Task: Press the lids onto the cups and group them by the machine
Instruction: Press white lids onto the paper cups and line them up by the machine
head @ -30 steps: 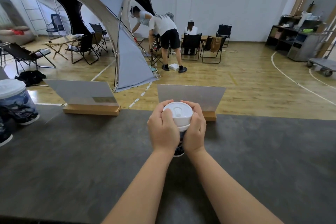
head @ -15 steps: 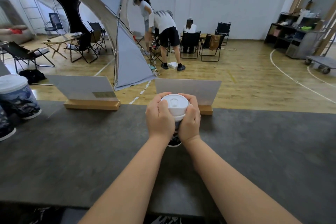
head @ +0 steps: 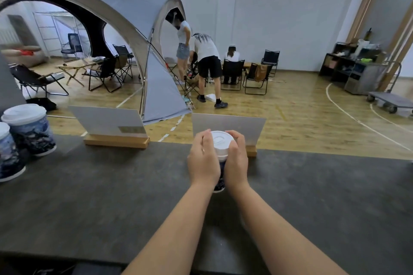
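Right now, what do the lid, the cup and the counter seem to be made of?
Lid: likely plastic, plain white, smooth, moulded ridge on top.
Cup: probably paper, with a dark blue printed pattern; mostly hidden by both hands.
Counter: matte dark grey, mottled like stone or laminate; cannot tell which.

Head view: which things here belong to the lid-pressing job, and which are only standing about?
Part of the job:
- cup, gripped by left hand and right hand
- its white lid
- two lidded cups at the counter's left edge

Just standing about:
- two sign boards in wooden bases
- tent, folding chairs, cart beyond the counter
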`<state>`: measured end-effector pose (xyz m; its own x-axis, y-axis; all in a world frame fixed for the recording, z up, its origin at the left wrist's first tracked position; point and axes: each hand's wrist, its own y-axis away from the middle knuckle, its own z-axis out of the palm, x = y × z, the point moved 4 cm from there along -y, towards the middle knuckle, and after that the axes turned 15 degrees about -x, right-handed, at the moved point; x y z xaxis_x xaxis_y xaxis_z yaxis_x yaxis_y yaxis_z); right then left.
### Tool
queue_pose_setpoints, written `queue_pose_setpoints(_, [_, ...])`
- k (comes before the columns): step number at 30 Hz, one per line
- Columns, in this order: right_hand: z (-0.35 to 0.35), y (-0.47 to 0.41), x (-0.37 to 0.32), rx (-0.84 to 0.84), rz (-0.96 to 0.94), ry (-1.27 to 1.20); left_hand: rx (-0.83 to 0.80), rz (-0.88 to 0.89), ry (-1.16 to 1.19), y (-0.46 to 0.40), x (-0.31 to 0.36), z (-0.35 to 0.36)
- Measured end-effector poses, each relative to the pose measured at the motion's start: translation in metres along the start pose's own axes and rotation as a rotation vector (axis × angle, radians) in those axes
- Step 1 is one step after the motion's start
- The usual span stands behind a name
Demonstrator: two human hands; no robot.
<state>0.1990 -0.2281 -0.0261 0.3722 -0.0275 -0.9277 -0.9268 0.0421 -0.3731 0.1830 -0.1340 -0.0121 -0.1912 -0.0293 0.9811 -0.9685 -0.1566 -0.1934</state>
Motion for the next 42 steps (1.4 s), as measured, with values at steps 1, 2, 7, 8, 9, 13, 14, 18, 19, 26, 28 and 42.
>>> queue_pose_setpoints(1, [0.001, 0.002, 0.002, 0.026, -0.015, -0.013, 0.016, 0.045, -0.025, 0.002, -0.002, 0.002])
queue_pose_setpoints(2, [0.003, 0.003, 0.004, 0.053, -0.035, -0.024, 0.042, 0.090, -0.043, 0.003, -0.003, 0.003])
queue_pose_setpoints(7, [0.004, -0.002, 0.010, 0.113, -0.126, -0.059, 0.115, 0.209, -0.013, -0.003, -0.013, 0.004])
queue_pose_setpoints(8, [0.004, -0.003, 0.012, 0.115, -0.138, -0.066, 0.119, 0.225, 0.000, -0.004, -0.015, 0.004])
queue_pose_setpoints(9, [0.004, -0.004, 0.014, 0.116, -0.146, -0.076, 0.121, 0.243, 0.008, -0.006, -0.016, 0.004])
queue_pose_setpoints(13, [0.004, -0.006, 0.020, 0.122, -0.190, -0.128, 0.124, 0.285, 0.041, -0.008, -0.022, 0.005])
queue_pose_setpoints(14, [0.004, -0.006, 0.020, 0.119, -0.208, -0.131, 0.123, 0.299, 0.057, -0.009, -0.023, 0.004])
queue_pose_setpoints(18, [0.006, -0.007, 0.022, 0.124, -0.217, -0.121, 0.112, 0.326, 0.082, -0.014, -0.027, 0.004])
queue_pose_setpoints(19, [0.006, -0.008, 0.023, 0.132, -0.211, -0.117, 0.109, 0.327, 0.084, -0.015, -0.028, 0.004])
queue_pose_setpoints(26, [0.005, -0.008, 0.022, 0.141, -0.185, -0.083, 0.068, 0.309, 0.019, -0.012, -0.021, 0.001])
queue_pose_setpoints(28, [0.005, -0.008, 0.021, 0.142, -0.171, -0.083, 0.050, 0.319, -0.037, -0.013, -0.021, -0.001])
queue_pose_setpoints(42, [-0.005, 0.008, 0.017, 0.391, -0.023, -0.064, -0.217, 0.275, 0.050, -0.014, -0.028, -0.018])
